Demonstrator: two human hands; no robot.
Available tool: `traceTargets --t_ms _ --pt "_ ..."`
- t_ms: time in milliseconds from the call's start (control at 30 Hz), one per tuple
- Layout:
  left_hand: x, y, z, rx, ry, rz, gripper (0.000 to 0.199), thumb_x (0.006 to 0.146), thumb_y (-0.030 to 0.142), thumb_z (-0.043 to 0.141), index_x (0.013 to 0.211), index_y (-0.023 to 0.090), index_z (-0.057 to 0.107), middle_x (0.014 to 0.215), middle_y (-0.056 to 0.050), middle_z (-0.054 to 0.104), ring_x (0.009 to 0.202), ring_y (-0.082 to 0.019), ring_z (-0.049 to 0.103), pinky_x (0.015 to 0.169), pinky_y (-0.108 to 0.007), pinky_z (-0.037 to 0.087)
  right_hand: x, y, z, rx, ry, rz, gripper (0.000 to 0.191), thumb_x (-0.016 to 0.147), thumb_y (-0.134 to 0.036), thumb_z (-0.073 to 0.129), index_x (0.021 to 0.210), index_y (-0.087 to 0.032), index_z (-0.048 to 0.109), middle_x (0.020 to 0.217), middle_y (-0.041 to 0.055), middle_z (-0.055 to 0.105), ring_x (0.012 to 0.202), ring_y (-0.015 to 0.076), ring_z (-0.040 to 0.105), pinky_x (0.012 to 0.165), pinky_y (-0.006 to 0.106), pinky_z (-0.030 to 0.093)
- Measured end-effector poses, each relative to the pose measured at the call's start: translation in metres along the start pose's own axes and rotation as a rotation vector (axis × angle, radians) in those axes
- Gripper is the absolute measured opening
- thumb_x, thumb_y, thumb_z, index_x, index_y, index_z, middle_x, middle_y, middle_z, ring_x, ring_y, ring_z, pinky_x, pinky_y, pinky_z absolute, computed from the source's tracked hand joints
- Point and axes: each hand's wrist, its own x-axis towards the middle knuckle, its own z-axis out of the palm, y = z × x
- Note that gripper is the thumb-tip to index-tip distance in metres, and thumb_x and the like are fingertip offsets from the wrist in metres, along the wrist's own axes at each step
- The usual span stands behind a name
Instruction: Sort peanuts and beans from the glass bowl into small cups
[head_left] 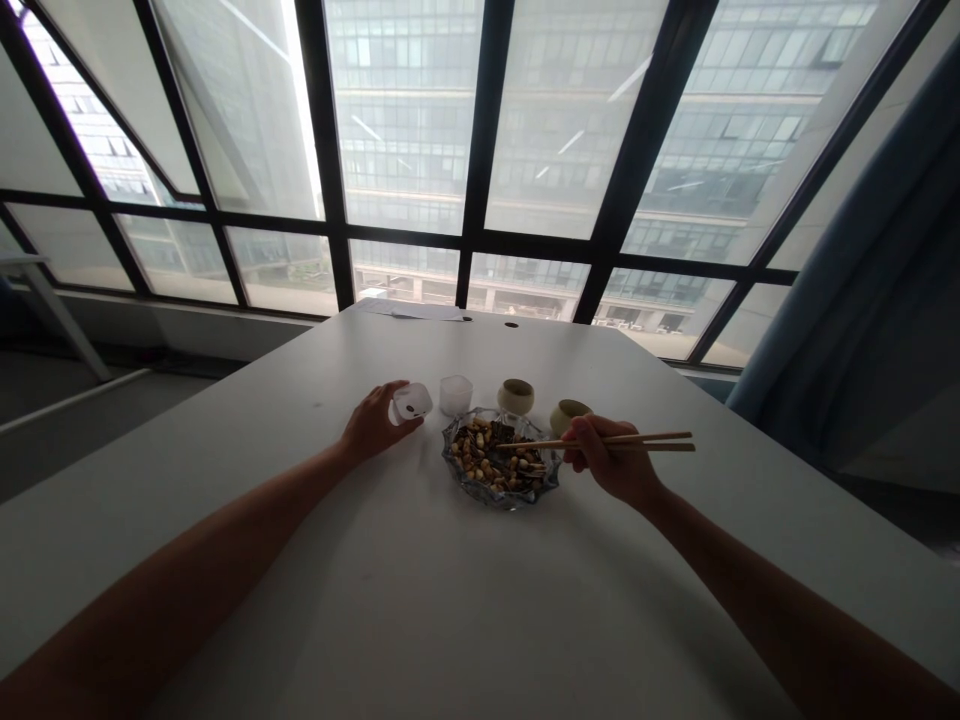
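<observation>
A: What does my head camera show?

B: A glass bowl (pixel 469 487) of nuts and dark seeds (pixel 480 455), on a white desk (pixel 375 600), just below the middle of my view. Taking the bowl as the clock, my left hand (pixel 371 422) is at ten, its fingers closed around a translucent cup (pixel 412 398), which leans. At three, my right hand (pixel 619 468) grips wooden chopsticks (pixel 652 437), tips among the bowl's contents.

A: And around it?

B: A frosted cup (pixel 456 396) at eleven, a greenish cup (pixel 516 399) at twelve, a second greenish cup (pixel 559 418) at two.

A: What could go wrong?

B: I judge the smooth nuts could roll from the thin tips, or scatter if I flick. More lean on the held cup could spill the dark speck that seems to be inside. My right knuckles could nudge the cup at two.

A: What can't I make out?

B: Whether the tips pinch anything; what the other three cups hold. My right fingers partly hide the cup at two, and both forearms are cut off by the frame.
</observation>
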Motion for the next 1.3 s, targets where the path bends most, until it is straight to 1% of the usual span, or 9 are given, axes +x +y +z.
traceTargets --t_ms 200,367,533,733,900,1033,1133,1233,1300 --pt "0.000 0.001 0.000 0.007 -0.004 -0.006 0.062 0.076 0.049 0.075 0.129 0.022 0.055 0.121 -0.012 0.068 0.110 -0.032 0.067 0.092 -0.044 0.056 0.006 0.008 -0.002 0.139 0.177 0.119 0.058 0.079 -0.076 0.064 0.065 -0.019 0.066 0.045 0.0033 0.061 0.034 0.0139 0.054 0.033 0.026 0.043" --pt "0.000 0.001 0.000 0.019 -0.023 -0.014 0.062 0.077 0.048 0.073 0.130 0.022 0.053 0.124 -0.012 0.067 0.113 -0.031 0.065 0.093 -0.043 0.056 0.011 0.037 -0.001 0.337 0.305 0.222 0.062 0.071 -0.079 0.069 0.061 -0.017 0.064 0.042 0.0028 0.060 0.031 0.0114 0.049 0.030 0.023 0.039" --pt "0.000 0.001 0.001 0.017 -0.021 -0.008 0.063 0.077 0.048 0.073 0.130 0.021 0.053 0.124 -0.013 0.067 0.113 -0.031 0.065 0.094 -0.044 0.056 0.011 0.061 0.002 0.502 0.409 0.349 0.061 0.057 -0.076 0.080 0.059 -0.018 0.063 0.042 0.0013 0.058 0.033 0.0112 0.051 0.029 0.021 0.038" --pt "0.000 0.001 0.002 0.011 -0.010 0.008 0.063 0.076 0.047 0.074 0.130 0.022 0.054 0.125 -0.012 0.067 0.114 -0.031 0.065 0.097 -0.044 0.054 0.011 0.069 0.002 0.549 0.458 0.415 0.058 0.066 -0.073 0.077 0.061 -0.017 0.061 0.042 0.0006 0.057 0.035 0.0107 0.052 0.030 0.020 0.040" --pt "0.001 -0.001 0.004 -0.036 0.004 -0.049 0.064 0.077 0.054 0.072 0.130 0.022 0.054 0.121 -0.012 0.069 0.105 -0.029 0.068 0.088 -0.042 0.057 0.010 0.070 0.001 0.562 0.468 0.393 0.058 0.065 -0.074 0.078 0.061 -0.018 0.061 0.044 0.0010 0.058 0.036 0.0112 0.053 0.030 0.020 0.041" --pt "0.001 -0.001 0.004 -0.054 0.003 -0.065 0.065 0.078 0.056 0.072 0.130 0.022 0.055 0.116 -0.011 0.072 0.098 -0.028 0.070 0.085 -0.042 0.058 0.010 0.060 0.003 0.471 0.488 0.283 0.060 0.067 -0.076 0.074 0.062 -0.017 0.062 0.043 0.0024 0.059 0.034 0.0124 0.053 0.030 0.022 0.040" --pt "0.001 0.000 0.004 -0.052 -0.004 -0.042 0.064 0.077 0.055 0.073 0.129 0.022 0.055 0.117 -0.011 0.072 0.100 -0.028 0.070 0.085 -0.041 0.058 0.014 0.038 0.012 0.384 0.490 0.168 0.060 0.075 -0.075 0.068 0.064 -0.016 0.064 0.044 0.0028 0.061 0.033 0.0116 0.051 0.031 0.023 0.040" --pt "0.001 0.000 0.005 -0.046 0.000 -0.024 0.064 0.077 0.054 0.073 0.130 0.023 0.055 0.121 -0.011 0.070 0.105 -0.029 0.070 0.087 -0.042 0.058 0.026 0.008 0.032 0.311 0.457 0.060 0.059 0.080 -0.074 0.064 0.065 -0.017 0.064 0.046 0.0029 0.062 0.034 0.0120 0.053 0.033 0.024 0.042" --pt "0.001 0.001 0.005 -0.041 0.005 -0.014 0.064 0.077 0.053 0.073 0.130 0.022 0.055 0.122 -0.012 0.070 0.107 -0.029 0.069 0.089 -0.042 0.058 0.037 -0.009 0.050 0.295 0.396 -0.003 0.059 0.081 -0.075 0.061 0.066 -0.018 0.064 0.047 0.0024 0.063 0.034 0.0117 0.053 0.034 0.024 0.042"
